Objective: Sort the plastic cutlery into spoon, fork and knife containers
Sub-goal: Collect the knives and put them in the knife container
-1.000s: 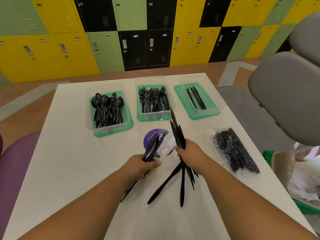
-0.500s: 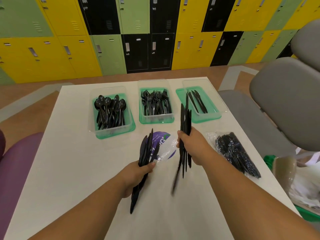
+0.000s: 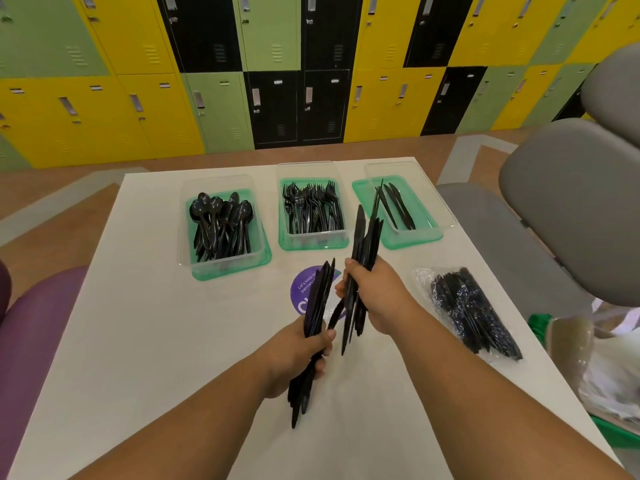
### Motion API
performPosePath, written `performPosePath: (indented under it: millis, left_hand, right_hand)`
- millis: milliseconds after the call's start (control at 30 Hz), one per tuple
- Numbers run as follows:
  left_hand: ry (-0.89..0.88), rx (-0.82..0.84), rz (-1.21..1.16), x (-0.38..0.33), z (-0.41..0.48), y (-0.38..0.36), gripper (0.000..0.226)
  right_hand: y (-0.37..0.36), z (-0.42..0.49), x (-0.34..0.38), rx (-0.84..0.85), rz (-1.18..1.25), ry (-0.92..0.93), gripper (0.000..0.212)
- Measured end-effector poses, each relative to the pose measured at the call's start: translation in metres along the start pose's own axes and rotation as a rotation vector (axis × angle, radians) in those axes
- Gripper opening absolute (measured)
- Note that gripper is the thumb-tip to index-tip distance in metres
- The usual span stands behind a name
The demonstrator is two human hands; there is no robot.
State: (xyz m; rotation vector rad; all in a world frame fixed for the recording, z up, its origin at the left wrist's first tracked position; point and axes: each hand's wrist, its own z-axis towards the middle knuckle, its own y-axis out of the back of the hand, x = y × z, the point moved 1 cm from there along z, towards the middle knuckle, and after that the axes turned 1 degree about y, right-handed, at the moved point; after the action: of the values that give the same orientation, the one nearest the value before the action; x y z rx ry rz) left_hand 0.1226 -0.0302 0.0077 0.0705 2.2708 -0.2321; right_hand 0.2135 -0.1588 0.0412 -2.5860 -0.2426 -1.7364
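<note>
Three clear containers with green bases stand in a row at the far side of the white table (image 3: pixel 138 341): the spoon container (image 3: pixel 194 268) on the left, the fork container (image 3: pixel 313 242) in the middle, the knife container (image 3: pixel 429 233) on the right with a few knives. My left hand (image 3: pixel 301 355) grips a bundle of black knives (image 3: pixel 317 306) upright over the table's middle. My right hand (image 3: pixel 377 296) grips a second knife bundle (image 3: pixel 365 233), whose tips point toward the knife container.
A clear plastic bag of black cutlery (image 3: pixel 471 310) lies at the right of the table. A purple round sticker (image 3: pixel 304 289) sits under the hands. A grey chair (image 3: pixel 571 216) stands at the right, a purple seat (image 3: pixel 31 341) at the left. Lockers line the back wall.
My right hand gathered its splayed knives into an upright bundle and lifted it toward the knife container. My left hand raised its bundle more upright, closer to the right hand.
</note>
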Motion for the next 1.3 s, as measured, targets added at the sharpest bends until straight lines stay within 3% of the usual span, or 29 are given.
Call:
performPosePath:
  millis: [67,167,333,500,633,733,833,967,1100,1233,1300]
  left_hand:
    - [-0.034,-0.072,0.025,0.002,0.003,0.004,0.028]
    - [-0.101,-0.202,-0.149,-0.005,0.007,0.011,0.025]
    - [-0.140,-0.215,-0.285,-0.029,0.011,0.004,0.030]
    - [-0.062,-0.246,-0.322,-0.030,0.019,-0.007,0.059]
    - [-0.008,-0.309,-0.428,-0.034,0.021,-0.009,0.041]
    - [-0.028,-0.394,-0.498,-0.036,0.022,-0.016,0.026]
    - [0.014,-0.395,-0.571,-0.037,0.025,-0.013,0.027]
    - [-0.007,-0.407,-0.629,-0.040,0.026,-0.004,0.021]
    - [-0.093,-0.395,-0.731,-0.046,0.025,0.004,0.018]
    - [-0.154,-0.411,-0.758,-0.053,0.022,0.009,0.015]
    - [-0.207,-0.408,-0.765,-0.057,0.021,0.011,0.007]
  right_hand:
    - [0.006,0.000,0.003,-0.014,-0.027,0.016,0.011]
    - [0.009,-0.003,0.003,0.054,-0.100,-0.034,0.006]
    - [-0.016,-0.024,-0.009,0.191,-0.484,-0.044,0.011]
    - [-0.042,-0.028,0.006,0.340,-0.950,-0.053,0.023]
    - [-0.038,-0.041,0.004,0.248,-0.864,0.150,0.032]
    - [-0.039,-0.041,0.005,0.308,-0.838,0.132,0.034]
    - [-0.038,-0.038,0.002,0.301,-0.767,0.094,0.038]
    - [-0.037,-0.039,-0.002,0.331,-0.712,0.172,0.040]
    - [-0.031,-0.045,-0.008,0.272,-0.454,0.217,0.028]
    - [-0.027,-0.049,-0.019,0.089,-0.181,0.107,0.029]
    - [-0.028,-0.049,-0.028,-0.017,-0.145,-0.050,0.034]
